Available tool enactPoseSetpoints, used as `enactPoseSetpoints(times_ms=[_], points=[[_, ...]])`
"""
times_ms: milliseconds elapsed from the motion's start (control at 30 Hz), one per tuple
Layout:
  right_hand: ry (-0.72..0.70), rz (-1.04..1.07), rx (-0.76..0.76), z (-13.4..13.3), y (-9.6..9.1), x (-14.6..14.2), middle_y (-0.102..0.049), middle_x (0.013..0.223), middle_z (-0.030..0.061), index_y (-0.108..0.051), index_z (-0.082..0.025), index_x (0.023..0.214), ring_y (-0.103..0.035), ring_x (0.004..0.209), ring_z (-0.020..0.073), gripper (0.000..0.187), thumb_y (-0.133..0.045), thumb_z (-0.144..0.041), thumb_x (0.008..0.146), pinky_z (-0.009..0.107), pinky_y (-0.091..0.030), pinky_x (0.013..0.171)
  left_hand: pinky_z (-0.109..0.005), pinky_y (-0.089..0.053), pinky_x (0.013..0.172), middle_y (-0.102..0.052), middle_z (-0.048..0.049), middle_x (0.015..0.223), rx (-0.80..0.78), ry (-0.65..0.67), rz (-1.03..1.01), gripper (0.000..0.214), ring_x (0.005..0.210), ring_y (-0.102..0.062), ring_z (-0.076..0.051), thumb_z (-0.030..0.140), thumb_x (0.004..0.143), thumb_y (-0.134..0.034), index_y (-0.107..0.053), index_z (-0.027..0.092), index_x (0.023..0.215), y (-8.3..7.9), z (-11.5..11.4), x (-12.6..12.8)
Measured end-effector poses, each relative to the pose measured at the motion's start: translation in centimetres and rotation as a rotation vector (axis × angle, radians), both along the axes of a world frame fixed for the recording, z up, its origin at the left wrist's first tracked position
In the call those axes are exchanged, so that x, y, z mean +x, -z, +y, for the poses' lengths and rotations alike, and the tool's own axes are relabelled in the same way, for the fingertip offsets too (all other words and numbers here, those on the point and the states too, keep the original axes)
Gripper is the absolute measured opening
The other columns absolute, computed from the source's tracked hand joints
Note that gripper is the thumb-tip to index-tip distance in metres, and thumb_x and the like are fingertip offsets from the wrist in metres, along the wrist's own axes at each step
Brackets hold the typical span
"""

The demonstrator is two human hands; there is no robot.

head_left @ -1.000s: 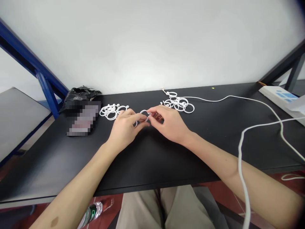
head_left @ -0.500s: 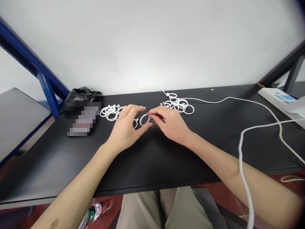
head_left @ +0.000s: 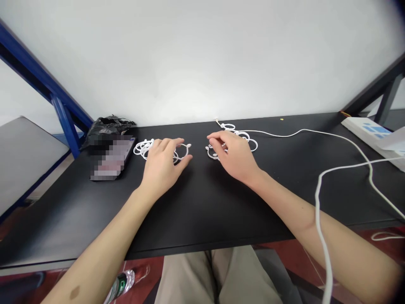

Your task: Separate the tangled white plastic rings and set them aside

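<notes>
My left hand is over the left heap of white rings, palm down. Its thumb and index finger are spread apart, with a thin white ring with a small knob between them. I cannot tell whether the fingertips touch it. Across a gap, my right hand hovers by the right heap of white rings and covers part of it. Its thumb and fingers are drawn together, and nothing shows at the tips. Just below them lies another knobbed white ring.
A phone-like slab, partly blurred, and a crumpled black bag are at the left of the black table. A white cable runs across the right side over my forearm. A white box sits far right. Below stands a bottle.
My hands have moved apart, the left one to the left and the right one to the right. The ring that was between them has left the middle of the table.
</notes>
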State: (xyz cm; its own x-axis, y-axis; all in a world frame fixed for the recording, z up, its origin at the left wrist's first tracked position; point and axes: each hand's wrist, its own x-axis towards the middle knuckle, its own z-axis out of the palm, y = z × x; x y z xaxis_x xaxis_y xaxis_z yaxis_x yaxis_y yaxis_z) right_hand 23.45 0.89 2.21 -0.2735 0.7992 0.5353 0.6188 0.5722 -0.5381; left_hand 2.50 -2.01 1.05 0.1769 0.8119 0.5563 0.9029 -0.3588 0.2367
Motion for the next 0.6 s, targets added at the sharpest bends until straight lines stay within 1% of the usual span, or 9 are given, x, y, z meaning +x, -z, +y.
enactPoseSetpoints(times_ms=[67, 133, 233, 333, 400, 500, 600], points=[[0.082, -0.110, -0.017, 0.3, 0.0, 0.4, -0.068, 0.096, 0.0056, -0.068, -0.020, 0.098, -0.061, 0.092, 0.0210, 0.024, -0.046, -0.029, 0.097, 0.035, -0.048, 0.081, -0.049, -0.043, 0.096, -0.064, -0.0127, 0.119, 0.015, -0.102, 0.041, 0.040, 0.109, -0.053, -0.032, 0.034, 0.089, -0.060, -0.056, 0.016, 0.124, 0.2, 0.2, -0.4], [0.114, -0.234, -0.034, 0.6, 0.1, 0.6, -0.066, 0.095, 0.0069, -0.069, -0.020, 0.092, -0.057, 0.097, 0.0243, 0.022, -0.052, -0.033, 0.094, 0.039, -0.047, 0.085, -0.050, -0.042, 0.096, -0.061, -0.0137, 0.123, 0.007, -0.151, 0.065, 0.043, 0.113, -0.051, -0.035, 0.033, 0.088, -0.061, -0.055, 0.016, 0.126, 0.3, 0.3, -0.7], [0.079, -0.384, -0.036, 0.9, 0.6, 0.7, -0.063, 0.097, 0.0096, -0.070, -0.019, 0.088, -0.053, 0.100, 0.0281, 0.016, -0.064, -0.034, 0.086, 0.044, -0.045, 0.089, -0.051, -0.041, 0.096, -0.061, -0.0126, 0.124, -0.008, -0.133, 0.059, 0.040, 0.113, -0.050, -0.034, 0.032, 0.089, -0.058, -0.055, 0.017, 0.126, 0.4, 0.2, -0.6], [0.025, -0.434, -0.040, 1.0, 1.1, 0.7, -0.062, 0.096, 0.0108, -0.070, -0.018, 0.083, -0.051, 0.098, 0.0290, 0.009, -0.065, -0.026, 0.084, 0.046, -0.046, 0.088, -0.051, -0.041, 0.095, -0.061, -0.0121, 0.122, -0.016, -0.076, 0.032, 0.036, 0.112, -0.050, -0.034, 0.031, 0.090, -0.055, -0.056, 0.018, 0.123, 0.3, 0.1, -0.2], [0.001, -0.397, -0.026, 0.9, 1.2, 0.6, -0.061, 0.095, 0.0106, -0.069, -0.018, 0.080, -0.050, 0.097, 0.0283, 0.010, -0.062, -0.021, 0.085, 0.046, -0.046, 0.088, -0.051, -0.041, 0.095, -0.063, -0.0112, 0.119, -0.020, -0.038, 0.016, 0.032, 0.111, -0.049, -0.033, 0.030, 0.090, -0.055, -0.058, 0.019, 0.120, 0.3, 0.0, -0.1], [-0.021, -0.247, -0.016, 0.6, 1.0, 0.2, -0.061, 0.094, 0.0089, -0.069, -0.019, 0.082, -0.051, 0.095, 0.0257, 0.011, -0.060, -0.021, 0.087, 0.044, -0.046, 0.087, -0.050, -0.041, 0.096, -0.065, -0.0094, 0.115, -0.024, 0.018, 0.003, 0.027, 0.107, -0.050, -0.031, 0.029, 0.090, -0.055, -0.059, 0.021, 0.116, 0.3, 0.0, 0.0], [-0.042, -0.063, -0.096, 0.1, 0.4, -0.2, -0.062, 0.091, 0.0055, -0.069, -0.020, 0.082, -0.055, 0.089, 0.0210, 0.011, -0.062, -0.026, 0.086, 0.039, -0.047, 0.082, -0.049, -0.039, 0.099, -0.066, -0.0094, 0.113, -0.045, 0.067, -0.007, 0.027, 0.106, -0.050, -0.029, 0.030, 0.091, -0.055, -0.060, 0.019, 0.115, 0.2, -0.1, 0.1]])
